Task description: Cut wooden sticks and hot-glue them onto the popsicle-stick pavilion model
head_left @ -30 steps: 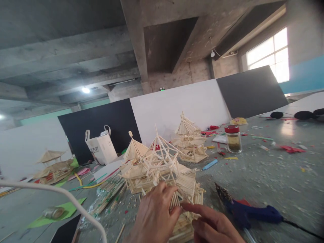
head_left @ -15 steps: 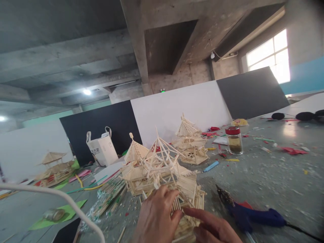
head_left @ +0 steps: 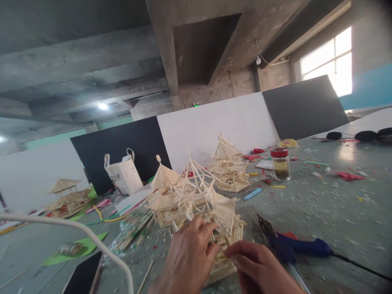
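I am seeing the right hand [head_left: 260,263] changing: its pointing index finger is now bending toward the thumb, tips lying close together; whether they are gripping a stick, I cannot tell. The left hand [head_left: 191,249] is still resting on the stick model [head_left: 225,214], directly in front, thumb and fingers standing apart; its grip is staying unclear. I am judging this as finer work beginning at the near edge.
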`<state>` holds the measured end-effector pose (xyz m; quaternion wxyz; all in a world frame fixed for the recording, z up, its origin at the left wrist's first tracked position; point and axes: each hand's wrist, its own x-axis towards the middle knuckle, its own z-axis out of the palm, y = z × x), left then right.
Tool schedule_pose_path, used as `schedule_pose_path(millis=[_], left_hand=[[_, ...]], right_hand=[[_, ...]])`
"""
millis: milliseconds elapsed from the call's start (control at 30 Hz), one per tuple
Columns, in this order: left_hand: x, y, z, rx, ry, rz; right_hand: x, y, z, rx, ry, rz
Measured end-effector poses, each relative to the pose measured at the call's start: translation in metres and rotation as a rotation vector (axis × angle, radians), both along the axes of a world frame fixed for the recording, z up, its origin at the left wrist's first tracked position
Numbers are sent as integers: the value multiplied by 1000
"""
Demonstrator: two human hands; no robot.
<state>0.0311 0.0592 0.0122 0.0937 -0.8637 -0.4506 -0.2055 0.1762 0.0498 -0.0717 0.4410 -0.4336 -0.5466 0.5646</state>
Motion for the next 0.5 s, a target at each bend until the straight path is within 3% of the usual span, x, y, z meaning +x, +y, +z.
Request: schedule_pose_path(millis=[133, 200, 400, 500], left_hand=[[-8, -19, 6, 28, -79, -137], [-16, -30, 2, 30, -81, -201], [-48, -49, -43, 19, 155, -388], [-71, -47, -50, -73, 169, -277]], right_hand=[[14, -12, -5, 386, -604, -80], [22, -16, -7, 544, -840, -105], [44, -20, -5, 573, -1194, -123], [46, -28, -9, 561, -1253, -92]])
